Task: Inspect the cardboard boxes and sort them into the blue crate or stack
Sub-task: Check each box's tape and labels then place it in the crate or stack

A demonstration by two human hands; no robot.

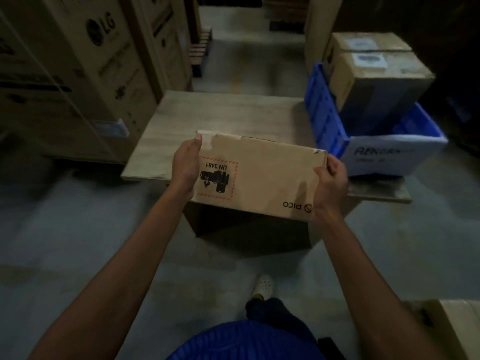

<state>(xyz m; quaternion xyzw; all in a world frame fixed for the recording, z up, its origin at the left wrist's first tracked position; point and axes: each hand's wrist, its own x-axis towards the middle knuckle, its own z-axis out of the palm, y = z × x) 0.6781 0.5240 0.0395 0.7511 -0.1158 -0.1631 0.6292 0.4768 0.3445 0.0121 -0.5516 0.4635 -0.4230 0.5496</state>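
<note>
A PICO cardboard box (259,175) sits at the centre of the view, held off the ground between both hands with its printed face towards the camera; the print reads upside down, with a red-bordered UN 3481 battery label at its 9 o'clock side and the logo at 5 o'clock. The left hand (185,165) grips the box's left edge, thumb laid up against the torn, taped top corner. The right hand (331,178) grips the right edge, fingers curled round it. Behind the box, at 12 o'clock, lies a flat wooden board (220,113) on the concrete floor (78,242). At 2 o'clock from the box stands the blue crate (324,118), with a closed brown carton (376,81) inside it and a second one (368,41) just behind that. Tall LG cartons (78,61) fill the 10 o'clock side. At 6 o'clock a white shoe (263,284) shows, and at 4 o'clock the corner of another cardboard box (459,326).
</note>
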